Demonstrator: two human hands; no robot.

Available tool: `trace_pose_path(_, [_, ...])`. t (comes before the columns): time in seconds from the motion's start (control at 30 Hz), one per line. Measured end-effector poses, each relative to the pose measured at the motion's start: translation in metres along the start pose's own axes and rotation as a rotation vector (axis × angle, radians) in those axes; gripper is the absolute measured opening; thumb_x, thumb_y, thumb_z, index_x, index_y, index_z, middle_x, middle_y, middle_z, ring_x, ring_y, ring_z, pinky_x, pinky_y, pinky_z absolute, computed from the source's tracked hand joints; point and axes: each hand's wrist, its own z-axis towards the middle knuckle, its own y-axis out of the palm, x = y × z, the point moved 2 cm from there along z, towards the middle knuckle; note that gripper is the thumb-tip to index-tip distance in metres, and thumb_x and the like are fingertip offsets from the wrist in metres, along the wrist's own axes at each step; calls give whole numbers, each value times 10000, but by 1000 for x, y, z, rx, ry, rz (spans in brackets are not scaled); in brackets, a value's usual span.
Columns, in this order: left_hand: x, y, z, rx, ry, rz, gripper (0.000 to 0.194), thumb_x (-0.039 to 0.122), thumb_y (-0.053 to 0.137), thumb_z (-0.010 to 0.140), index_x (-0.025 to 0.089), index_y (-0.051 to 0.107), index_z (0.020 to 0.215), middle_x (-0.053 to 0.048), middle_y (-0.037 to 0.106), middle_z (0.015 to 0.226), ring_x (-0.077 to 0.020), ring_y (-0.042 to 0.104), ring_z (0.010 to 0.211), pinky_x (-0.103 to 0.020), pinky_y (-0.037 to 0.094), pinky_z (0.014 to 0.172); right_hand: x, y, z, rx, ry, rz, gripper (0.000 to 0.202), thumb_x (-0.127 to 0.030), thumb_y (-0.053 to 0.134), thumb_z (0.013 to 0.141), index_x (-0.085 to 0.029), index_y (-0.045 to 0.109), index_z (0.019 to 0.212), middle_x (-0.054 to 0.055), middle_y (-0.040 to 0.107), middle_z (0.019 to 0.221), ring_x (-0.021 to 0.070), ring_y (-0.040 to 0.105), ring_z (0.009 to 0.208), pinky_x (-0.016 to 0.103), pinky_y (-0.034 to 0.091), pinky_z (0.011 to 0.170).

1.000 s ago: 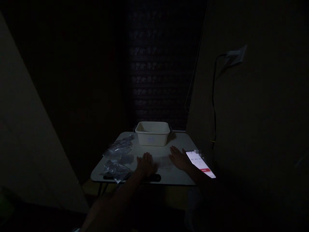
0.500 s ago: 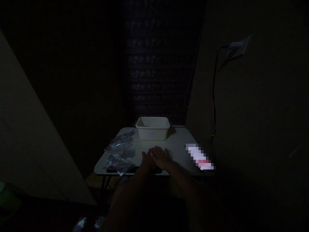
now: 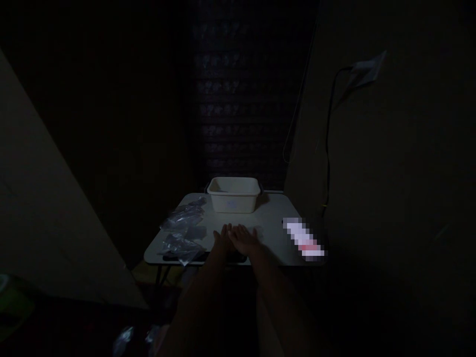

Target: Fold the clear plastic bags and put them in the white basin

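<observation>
Left hand (image 3: 222, 241) and right hand (image 3: 243, 239) backs-up, near side of white table (image 3: 273, 213).
Fingers straight, mostly together, thumbs out; can't tell what's underneath. Clear plastic bags (image 3: 183, 218) left of hands, cream tub (image 3: 234, 202) beyond, lit phone (image 3: 303, 239), pixelated, right.

A slatted blind (image 3: 230, 99) covers the window area behind the worktop (image 3: 275, 218), a pale top with rounded corners and dark folding legs. On the dim right wall (image 3: 409, 173), a black cable (image 3: 328, 129) hangs from an outlet (image 3: 368, 71); deep shadow fills the left.
</observation>
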Motion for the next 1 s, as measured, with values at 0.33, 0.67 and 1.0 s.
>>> trace_pose_path(0.33, [-7, -12, -10, -42, -39, -3, 574, 514, 138, 697, 207, 165, 1182, -93, 128, 1250, -281, 52, 1117, -534, 148, 781, 41, 2, -4, -11, 190, -109, 613, -497, 28, 707, -134, 90, 1197, 62, 55, 1263, 167, -9, 1131, 479, -27, 846])
trace_pose_path(0.67, [-10, -7, 0, 13, 10, -17, 527, 468, 120, 725, 210, 155, 1183, -73, 145, 1250, -260, 83, 1118, -508, 158, 799, 83, -13, -14, 149, 313, -109, 605, -459, 53, 725, -83, 156, 1187, 98, 120, 1250, 204, 66, 1125, 479, 56, 846])
trace_pose_path(1.0, [0, -7, 3, 72, 44, 12, 455, 311, 119, 759, 152, 150, 1184, -79, 166, 1243, -205, 117, 1120, -485, 203, 793, 48, -11, -10, 137, 87, -133, 612, -500, -2, 708, -151, 98, 1200, 39, 78, 1264, 169, 37, 1131, 425, 0, 870])
